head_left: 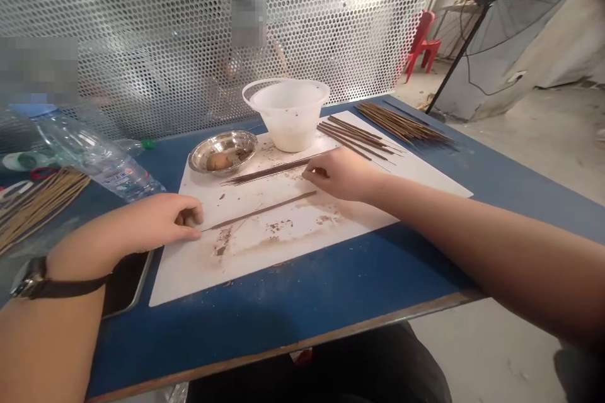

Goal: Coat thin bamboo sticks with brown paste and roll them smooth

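across the middle of the white sheet, one brown stick lies slantwise, its thin end reaching the left hand. that thumb and the curled fingers come close about the tip, though it is unclear whether they pinch it. a light hold on the thin end, with the thicker length lying flat, would likely keep the stick straight and its surface whole. just beyond lies a narrow bundle of dark sticks, with the right hand at its right end, thumb and fingertip brought together; whether they grip anything cannot be made out. a low, soft touch there should spare the sticks from scuffing, and the crumbs are best kept out from under them. behind stand a metal dish holding a brown lump and a white tub; a plastic bottle slants at the left.
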`<state>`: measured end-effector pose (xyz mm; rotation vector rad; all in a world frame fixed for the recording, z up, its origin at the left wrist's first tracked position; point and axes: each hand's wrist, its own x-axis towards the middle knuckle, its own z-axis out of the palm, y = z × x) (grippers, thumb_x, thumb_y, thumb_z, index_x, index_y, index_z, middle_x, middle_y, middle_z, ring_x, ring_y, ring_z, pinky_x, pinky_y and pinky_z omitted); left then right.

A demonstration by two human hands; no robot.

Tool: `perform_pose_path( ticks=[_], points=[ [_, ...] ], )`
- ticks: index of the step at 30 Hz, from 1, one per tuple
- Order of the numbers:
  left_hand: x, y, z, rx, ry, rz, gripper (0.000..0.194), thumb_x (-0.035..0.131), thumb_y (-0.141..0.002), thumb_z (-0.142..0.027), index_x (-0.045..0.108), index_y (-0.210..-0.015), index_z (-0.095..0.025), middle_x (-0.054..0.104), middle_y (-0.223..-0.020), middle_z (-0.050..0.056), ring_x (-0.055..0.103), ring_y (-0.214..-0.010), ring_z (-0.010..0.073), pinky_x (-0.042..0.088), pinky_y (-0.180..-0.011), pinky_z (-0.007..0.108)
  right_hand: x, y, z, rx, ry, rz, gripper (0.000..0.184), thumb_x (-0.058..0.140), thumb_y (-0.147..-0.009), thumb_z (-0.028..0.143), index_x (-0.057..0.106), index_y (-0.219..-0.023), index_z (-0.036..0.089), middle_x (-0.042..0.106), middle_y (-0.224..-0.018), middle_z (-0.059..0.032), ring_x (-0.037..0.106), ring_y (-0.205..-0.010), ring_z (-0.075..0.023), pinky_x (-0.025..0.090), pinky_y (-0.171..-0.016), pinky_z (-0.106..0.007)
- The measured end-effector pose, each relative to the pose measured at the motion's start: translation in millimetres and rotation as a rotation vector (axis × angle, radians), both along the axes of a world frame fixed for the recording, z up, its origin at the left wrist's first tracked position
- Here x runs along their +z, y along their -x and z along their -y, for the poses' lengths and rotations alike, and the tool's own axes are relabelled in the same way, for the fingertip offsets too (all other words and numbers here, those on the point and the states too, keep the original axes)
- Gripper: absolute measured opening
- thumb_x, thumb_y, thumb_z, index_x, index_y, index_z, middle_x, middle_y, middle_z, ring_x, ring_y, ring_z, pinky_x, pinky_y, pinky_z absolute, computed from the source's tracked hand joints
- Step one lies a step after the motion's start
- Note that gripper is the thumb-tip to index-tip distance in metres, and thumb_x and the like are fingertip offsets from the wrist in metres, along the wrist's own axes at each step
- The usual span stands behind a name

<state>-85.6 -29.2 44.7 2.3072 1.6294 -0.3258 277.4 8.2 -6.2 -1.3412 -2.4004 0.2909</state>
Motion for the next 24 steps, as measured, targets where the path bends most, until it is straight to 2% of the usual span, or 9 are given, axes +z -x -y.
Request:
perform_pose_path(
  ticks=[3, 6, 9, 11, 14, 16, 19, 24],
  points=[
    [-3.3, -5, 0, -0.04, 0.062, -0.023, 0.038, 0.06, -0.086, -0.059, 0.071, -0.073, -0.025, 0.068, -0.068, 0.001, 0.066, -0.065, 0.0224, 0.048, -0.058, 0.037, -2.1, -1, -1, 0.044, 0.028, -0.043, 0.031, 0.057, -0.1, 0.039, 0.08, -0.097, 0.018, 0.079, -0.088, -0.0078, 0.066, -0.076, -0.0207, 0.048, -0.067, -0.035],
    [-3.7, -7, 3, -0.053, 0.008, -0.008, 0.041, 0.055, -0.091, -0.058, 0.068, -0.073, -0.023, 0.066, -0.069, 0.0, 0.064, -0.064, 0.0202, 0.047, -0.058, 0.035, -2.1, -3, -2, 0.182, 0.037, -0.059, 0.039, 0.057, -0.101, 0.048, 0.08, -0.105, 0.017, 0.079, -0.101, -0.0107, 0.07, -0.086, -0.0225, 0.054, -0.076, -0.037],
    [-3.7, -4, 2, -0.035, 0.064, 0.006, 0.033, 0.061, -0.088, -0.055, 0.069, -0.073, -0.027, 0.073, -0.076, 0.004, 0.066, -0.066, 0.022, 0.049, -0.057, 0.037, -4.1, 1, 3, 0.336, -0.012, -0.044, 0.055, 0.051, -0.103, 0.057, 0.075, -0.125, 0.013, 0.074, -0.126, -0.0179, 0.07, -0.112, -0.0288, 0.055, -0.097, -0.045],
    [-3.5, -2, 0, 0.0, 0.112, 0.003, 0.028, 0.065, -0.084, -0.055, 0.072, -0.074, -0.029, 0.075, -0.081, 0.008, 0.068, -0.067, 0.0238, 0.048, -0.055, 0.037, -7.1, 7, 14, 0.375, -0.032, 0.013, 0.07, 0.045, -0.104, 0.063, 0.065, -0.142, 0.007, 0.062, -0.149, -0.0237, 0.059, -0.137, -0.0354, 0.047, -0.114, -0.052],
    [-2.5, -1, -1, 0.038, 0.127, 0.003, 0.03, 0.067, -0.082, -0.058, 0.075, -0.078, -0.029, 0.075, -0.079, 0.008, 0.068, -0.065, 0.0252, 0.046, -0.053, 0.037, -13.8, 19, 44, 0.347, 0.013, 0.152, 0.096, 0.034, -0.103, 0.073, 0.041, -0.159, -0.005, 0.034, -0.168, -0.0303, 0.03, -0.159, -0.0422, 0.032, -0.126, -0.058],
    [-1.1, -3, 0, 0.039, 0.126, 0.003, 0.034, 0.068, -0.081, -0.061, 0.075, -0.077, -0.028, 0.075, -0.078, 0.008, 0.068, -0.065, 0.0252, 0.045, -0.054, 0.036, -18.4, 24, 65, 0.321, 0.04, 0.204, 0.108, 0.031, -0.099, 0.08, 0.033, -0.162, -0.008, 0.026, -0.17, -0.0318, 0.02, -0.161, -0.0459, 0.027, -0.128, -0.062],
    [2.0, -10, 3, 0.073, 0.119, -0.007, 0.04, 0.07, -0.078, -0.067, 0.076, -0.077, -0.028, 0.076, -0.08, 0.008, 0.068, -0.068, 0.0263, 0.045, -0.056, 0.036, -22.5, 29, 79, 0.297, 0.043, 0.23, 0.111, 0.03, -0.097, 0.083, 0.029, -0.164, -0.005, 0.022, -0.171, -0.03, 0.016, -0.161, -0.0468, 0.024, -0.129, -0.064],
    [4.8, -20, 2, 0.154, 0.021, 0.023, 0.047, 0.067, -0.078, -0.072, 0.079, -0.095, -0.03, 0.076, -0.084, 0.007, 0.07, -0.073, 0.0291, 0.046, -0.061, 0.037, -19.7, 39, 59, 0.255, 0.066, 0.278, 0.112, 0.024, -0.098, 0.083, 0.027, -0.164, -0.008, 0.02, -0.17, -0.0324, 0.014, -0.161, -0.0472, 0.023, -0.129, -0.064]
  ],
)
